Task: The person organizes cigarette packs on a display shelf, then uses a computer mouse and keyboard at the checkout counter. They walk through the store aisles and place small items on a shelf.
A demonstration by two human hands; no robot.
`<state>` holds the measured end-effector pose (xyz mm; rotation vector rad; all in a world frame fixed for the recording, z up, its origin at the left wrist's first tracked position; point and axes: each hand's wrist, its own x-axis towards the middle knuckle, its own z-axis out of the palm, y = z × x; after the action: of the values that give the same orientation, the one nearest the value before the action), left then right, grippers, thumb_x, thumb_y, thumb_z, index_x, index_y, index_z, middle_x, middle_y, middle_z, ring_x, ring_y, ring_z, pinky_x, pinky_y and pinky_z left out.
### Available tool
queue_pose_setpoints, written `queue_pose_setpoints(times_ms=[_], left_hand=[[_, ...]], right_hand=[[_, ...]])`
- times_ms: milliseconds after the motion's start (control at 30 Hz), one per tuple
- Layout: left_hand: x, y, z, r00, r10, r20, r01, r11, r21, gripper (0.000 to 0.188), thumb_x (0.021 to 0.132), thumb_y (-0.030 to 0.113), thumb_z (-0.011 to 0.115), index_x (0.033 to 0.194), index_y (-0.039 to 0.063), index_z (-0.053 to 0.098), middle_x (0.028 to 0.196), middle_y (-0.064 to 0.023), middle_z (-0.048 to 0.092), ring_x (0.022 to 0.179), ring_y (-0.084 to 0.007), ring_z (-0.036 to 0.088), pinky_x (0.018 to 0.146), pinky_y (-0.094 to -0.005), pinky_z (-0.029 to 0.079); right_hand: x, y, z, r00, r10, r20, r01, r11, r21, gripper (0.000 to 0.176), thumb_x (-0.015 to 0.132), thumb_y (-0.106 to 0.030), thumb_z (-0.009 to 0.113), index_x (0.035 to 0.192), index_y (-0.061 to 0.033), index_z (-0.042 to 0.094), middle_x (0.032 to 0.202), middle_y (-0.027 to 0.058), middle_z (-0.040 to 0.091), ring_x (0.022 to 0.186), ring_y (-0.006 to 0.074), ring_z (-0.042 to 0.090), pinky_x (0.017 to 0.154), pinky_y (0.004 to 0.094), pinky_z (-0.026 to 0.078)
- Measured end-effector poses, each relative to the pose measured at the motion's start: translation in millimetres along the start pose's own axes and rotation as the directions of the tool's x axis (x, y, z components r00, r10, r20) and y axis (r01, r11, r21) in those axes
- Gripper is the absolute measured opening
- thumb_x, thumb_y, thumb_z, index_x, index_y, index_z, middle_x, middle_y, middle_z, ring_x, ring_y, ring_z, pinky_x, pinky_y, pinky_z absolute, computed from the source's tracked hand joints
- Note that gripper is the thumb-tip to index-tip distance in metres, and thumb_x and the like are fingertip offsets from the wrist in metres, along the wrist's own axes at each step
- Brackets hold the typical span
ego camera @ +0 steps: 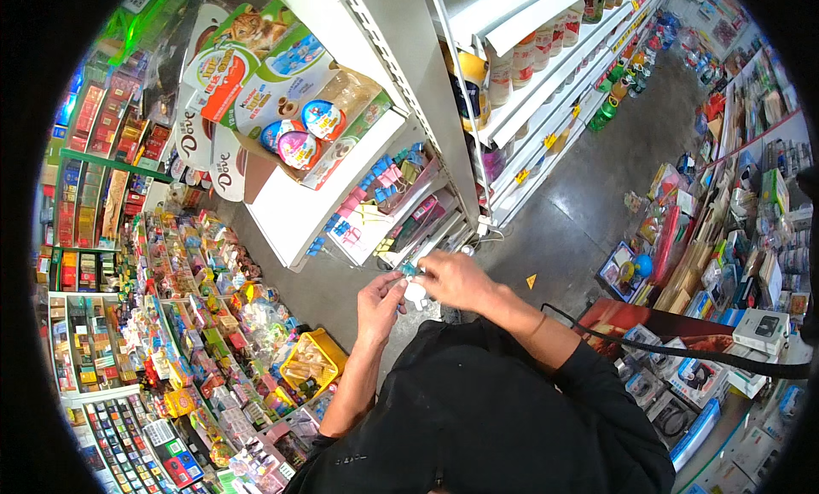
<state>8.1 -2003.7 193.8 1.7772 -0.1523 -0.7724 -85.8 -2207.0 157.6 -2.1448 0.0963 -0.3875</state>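
Note:
My left hand (382, 300) and my right hand (455, 278) meet in front of my body, below the end of a white shelf. Between their fingertips is a small teal item (408, 270), too small and covered to name surely. A white plastic piece (416, 292) shows just under it, between the two hands; whether it is joined to the teal item I cannot tell. The left thumb and index finger pinch from one side, and the curled right fingers from the other. Nearest above them, blue, pink and yellow clips (377, 187) hang along the shelf edge.
On the white shelf (281, 222) stands an open Kinder box (256, 78) with wrapped eggs (301, 150). Bottles (524, 59) line shelving (537, 110) beyond. A yellow basket (313, 363) stands left among candy racks (211, 340). Boxed electronics (697, 372) and a black strap (678, 353) lie right.

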Motion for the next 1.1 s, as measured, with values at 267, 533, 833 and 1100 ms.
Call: queue_pose_setpoints(times_ms=[267,533,833,1100], left_hand=[[-9.9,-18.4,-3.2,0.990,-0.110,0.084,0.114,0.993,-0.038,0.031,0.106,0.020,0.076,0.127,-0.004,0.077,0.080,-0.0026,0.069,0.061,-0.0079,0.062,0.049,-0.0215,0.038],[-17.6,-28.4,0.2,0.983,-0.163,0.085,0.165,0.986,-0.012,0.038,0.107,0.022,0.076,0.130,-0.008,0.073,0.080,-0.0034,0.069,0.061,-0.0099,0.063,0.049,-0.0221,0.040],[-20.0,-34.9,-2.2,0.985,-0.167,0.040,0.168,0.986,-0.009,0.035,0.107,0.019,0.073,0.130,-0.007,0.075,0.081,-0.0029,0.069,0.063,-0.0094,0.063,0.050,-0.0224,0.040],[-19.4,-40.3,2.7,0.979,-0.193,0.060,0.194,0.981,-0.002,0.030,0.107,0.019,0.073,0.128,-0.003,0.077,0.080,-0.0009,0.069,0.065,-0.0082,0.064,0.051,-0.0216,0.041]], right_hand=[[50.4,30.8,-14.0,0.891,0.404,0.206,-0.210,-0.036,0.977,0.032,0.112,-0.028,0.073,0.111,0.0034,0.075,0.085,0.0043,0.072,0.064,0.0115,0.063,0.055,0.0273,0.042],[71.8,26.1,-2.9,0.886,0.411,0.214,-0.176,-0.129,0.976,0.031,0.111,-0.028,0.075,0.110,0.0033,0.075,0.086,0.0061,0.072,0.066,0.0142,0.065,0.057,0.0281,0.048],[57.2,17.1,18.2,0.898,0.412,0.151,-0.217,0.117,0.969,0.032,0.112,-0.029,0.073,0.102,0.0016,0.077,0.080,0.0029,0.071,0.062,0.0106,0.062,0.055,0.0271,0.042],[46.9,1.9,7.9,0.926,0.371,-0.066,-0.169,0.566,0.807,0.028,0.112,-0.021,0.073,0.109,0.0054,0.080,0.081,0.0039,0.074,0.063,0.0100,0.066,0.057,0.0282,0.052]])
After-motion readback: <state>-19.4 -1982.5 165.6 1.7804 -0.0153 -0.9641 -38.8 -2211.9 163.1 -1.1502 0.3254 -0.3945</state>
